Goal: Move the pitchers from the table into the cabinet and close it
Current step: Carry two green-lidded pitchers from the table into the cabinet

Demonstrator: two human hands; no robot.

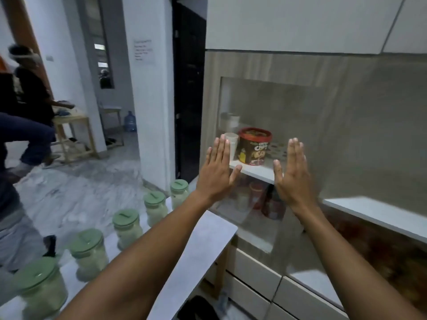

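The cabinet (pixel 272 65) fills the right half of the view, wood-grained, with a glass-fronted door (pixel 277 107) facing the camera. Behind the glass a white shelf (pixel 256 172) carries a red-and-brown snack tub (pixel 254 146), a stack of clear cups (pixel 231 144) just beside it on the left, and a pale container further back; darker items stand below the shelf, too blurred to name. The pale tabletop (pixel 203 248) runs from the lower left toward the cabinet. Along its left edge stand five pitchers (pixel 89 252) in a row, each clear-bodied with a green lid and pale contents, the nearest at bottom left and the farthest close to the cabinet. Both bare forearms reach forward over the tabletop. The left hand (pixel 217 172) is flat and spread wide, fingers up, in front of the glass near the cups, holding nothing. The right hand (pixel 294 174) is likewise flat, fingers together and upward, empty, in front of the glass to the right of the tub. Whether the palms touch the glass cannot be told. At far left a seated person (pixel 30 107) is by a wooden stool (pixel 76 137).
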